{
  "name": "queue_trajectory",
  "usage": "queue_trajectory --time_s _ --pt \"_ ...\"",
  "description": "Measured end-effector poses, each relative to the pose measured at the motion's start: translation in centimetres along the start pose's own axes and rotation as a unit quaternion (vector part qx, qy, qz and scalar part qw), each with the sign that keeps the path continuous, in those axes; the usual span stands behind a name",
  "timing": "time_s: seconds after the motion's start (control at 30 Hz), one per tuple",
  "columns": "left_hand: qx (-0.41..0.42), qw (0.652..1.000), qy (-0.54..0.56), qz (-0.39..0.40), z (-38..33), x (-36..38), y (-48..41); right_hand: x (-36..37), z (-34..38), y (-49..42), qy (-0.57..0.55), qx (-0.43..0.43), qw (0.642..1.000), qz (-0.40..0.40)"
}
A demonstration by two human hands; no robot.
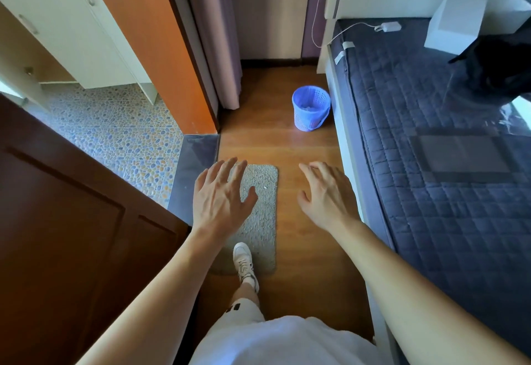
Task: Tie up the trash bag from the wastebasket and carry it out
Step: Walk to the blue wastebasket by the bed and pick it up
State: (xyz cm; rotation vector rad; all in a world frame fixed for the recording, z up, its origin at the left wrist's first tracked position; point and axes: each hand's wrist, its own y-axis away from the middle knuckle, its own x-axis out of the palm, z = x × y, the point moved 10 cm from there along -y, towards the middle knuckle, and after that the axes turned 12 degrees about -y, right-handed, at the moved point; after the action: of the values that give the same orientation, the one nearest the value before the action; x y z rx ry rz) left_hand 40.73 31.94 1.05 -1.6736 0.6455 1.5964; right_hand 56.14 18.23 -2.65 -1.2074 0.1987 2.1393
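Wooden floorboards [304,146] run down a narrow passage between a bathroom doorway with pebble tiles [115,135] on my left and a bed with a dark quilted cover [431,149] on my right. At the far end of the passage, close beside the bed frame, stands the wastebasket [311,108]: a small round bin of lilac-blue plastic, its wall pierced with rows of little holes. It is upright. A trash bag [316,119] of a similar blue lines it, folded out over the rim, with a flap hanging down the outer side toward the floor. Something pale and crumpled lies inside; I cannot tell what.

My left hand [219,198] and my right hand [327,195] are both stretched out ahead of me, palms down, fingers loosely spread and holding nothing, well short of the basket. Below them a grey mat [263,192] lies on the boards, and my white shoe [244,260] rests on its near end.
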Motion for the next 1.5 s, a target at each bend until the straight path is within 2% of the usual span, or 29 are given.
queue_trajectory --time_s 0.37,0.73,1.1,1.4,1.5 --pt "0.022 0.999 0.034 0.006 8.5 2.6 -16.5 4.0 3.0 -18.4 0.032 0.022 0.999 -0.021" --pt "0.032 0.998 0.049 0.031 12.3 6.4 -27.3 7.6 1.8 -28.0 0.069 0.05 0.996 -0.002" --pt "0.039 0.998 0.049 0.03 10.9 9.4 -43.5 9.6 -5.5 -42.9 0.039 0.09 0.995 0.027" --pt "0.045 0.998 0.043 0.032 6.3 10.8 -60.0 5.3 -12.2 -57.7 0.045 0.096 0.994 0.004" --pt "0.045 0.997 0.05 0.033 4.8 11.5 -63.5 5.5 -15.1 -60.5 0.008 0.124 0.992 0.009"
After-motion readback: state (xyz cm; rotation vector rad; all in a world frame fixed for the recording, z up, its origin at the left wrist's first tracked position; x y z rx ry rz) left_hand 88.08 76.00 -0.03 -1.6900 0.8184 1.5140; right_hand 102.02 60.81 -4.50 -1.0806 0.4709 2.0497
